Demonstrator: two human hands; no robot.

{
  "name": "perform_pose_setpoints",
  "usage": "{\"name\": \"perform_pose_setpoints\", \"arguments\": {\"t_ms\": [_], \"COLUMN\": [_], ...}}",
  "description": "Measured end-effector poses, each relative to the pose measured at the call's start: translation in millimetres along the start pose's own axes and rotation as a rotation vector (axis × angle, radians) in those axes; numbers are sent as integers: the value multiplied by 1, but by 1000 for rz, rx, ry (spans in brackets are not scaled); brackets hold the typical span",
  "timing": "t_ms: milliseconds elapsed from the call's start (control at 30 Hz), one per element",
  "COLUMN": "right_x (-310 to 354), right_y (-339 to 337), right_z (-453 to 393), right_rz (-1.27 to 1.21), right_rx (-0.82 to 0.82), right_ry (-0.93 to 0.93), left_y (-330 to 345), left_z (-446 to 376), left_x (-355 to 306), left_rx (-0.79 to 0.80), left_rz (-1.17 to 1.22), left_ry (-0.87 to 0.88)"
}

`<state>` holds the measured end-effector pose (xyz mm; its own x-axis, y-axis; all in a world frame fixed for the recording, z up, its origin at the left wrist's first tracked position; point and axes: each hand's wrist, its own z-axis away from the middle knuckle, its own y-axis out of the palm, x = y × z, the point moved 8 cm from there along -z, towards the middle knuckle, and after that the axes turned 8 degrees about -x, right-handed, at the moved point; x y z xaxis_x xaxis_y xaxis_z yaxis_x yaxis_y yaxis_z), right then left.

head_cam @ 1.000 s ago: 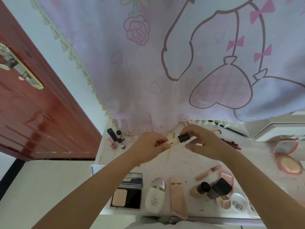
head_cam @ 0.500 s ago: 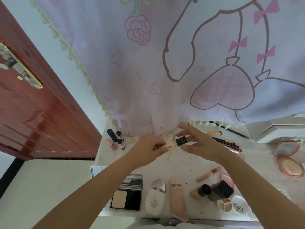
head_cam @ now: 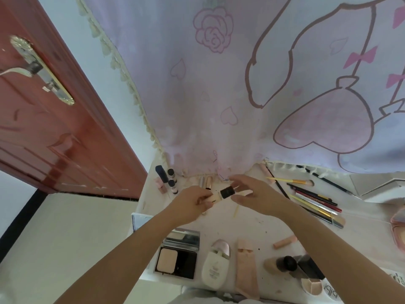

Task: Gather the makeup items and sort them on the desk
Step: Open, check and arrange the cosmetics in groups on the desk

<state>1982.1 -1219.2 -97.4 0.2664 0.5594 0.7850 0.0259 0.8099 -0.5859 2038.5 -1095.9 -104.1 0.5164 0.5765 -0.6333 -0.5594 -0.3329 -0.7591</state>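
Landmark: the small tube (head_cam: 219,195), cream body with a black cap, held level above the bench (head_cam: 252,224) near its back edge. Far left of the tube: a red door (head_cam: 54,128). Left of the tube, by the curtain hem: a dark tube (head_cam: 161,174) and two small black-capped vials (head_cam: 172,182), lying close together. Your left hand (head_cam: 192,205) has its fingers closed on the tube's cream end. Below and left of the tube, at the near edge: an open powder compact (head_cam: 177,255). Below the tube: a white bottle (head_cam: 215,264), and just right of it a flat pink tube (head_cam: 247,270). Your right hand (head_cam: 256,194) pinches the tube's black cap, other fingers spread apart. Behind the tube hangs a pink cartoon curtain (head_cam: 241,95). Right of the tube: a fan of pencils and brushes (head_cam: 313,199) lying on the bench. Below and right: a peach stick (head_cam: 285,242) and a black-capped bottle (head_cam: 282,263).
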Motion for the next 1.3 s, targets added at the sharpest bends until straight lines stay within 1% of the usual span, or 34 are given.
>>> {"name": "perform_pose_setpoints", "arguments": {"t_ms": [133,200,267,333,367,500,567,667,767,867,900,1033,1167,1300], "right_x": [-22,-37,-61,-82,-88,-98,-100,-99,-99,-102,-103,-104,-105,-105], "right_y": [42,67,86,100,107,126,129,130,134,135,134,134,134,134], "right_z": [-34,-47,-55,-55,-54,-50,-52,-54,-51,-50,-50,-50,-50,-50], "right_rz": [431,586,629,619,616,668,699,749,747,745,745,724,715,706], "right_rx": [-25,-59,-65,-66,-72,-102,-114,-138,-113,-109,-111,-117,-113,-106], "right_ry": [22,45,166,279,303,290,301,295,303,315,318,324,336,345], "left_y": [-29,-42,-52,-58,-60,-64,-66,-64,-46,-26,-23,-21,-17,-13], "left_z": [12,19,25,29,30,30,28,16,3,-4,-6,-10,-15,-15], "left_x": [54,77,96,115,124,161,177,189,194,197,198,210,213,214], "left_rx": [-220,-341,-439,-478,-470,-343,-309,-248,-117,-27,-16,-28,15,37], "left_rz": [176,251,280,282,275,235,222,169,90,47,44,164,114,68], "left_ry": [-205,-281,-340,-397,-423,-505,-530,-497,-442,-424,-420,-482,-455,-466]}}
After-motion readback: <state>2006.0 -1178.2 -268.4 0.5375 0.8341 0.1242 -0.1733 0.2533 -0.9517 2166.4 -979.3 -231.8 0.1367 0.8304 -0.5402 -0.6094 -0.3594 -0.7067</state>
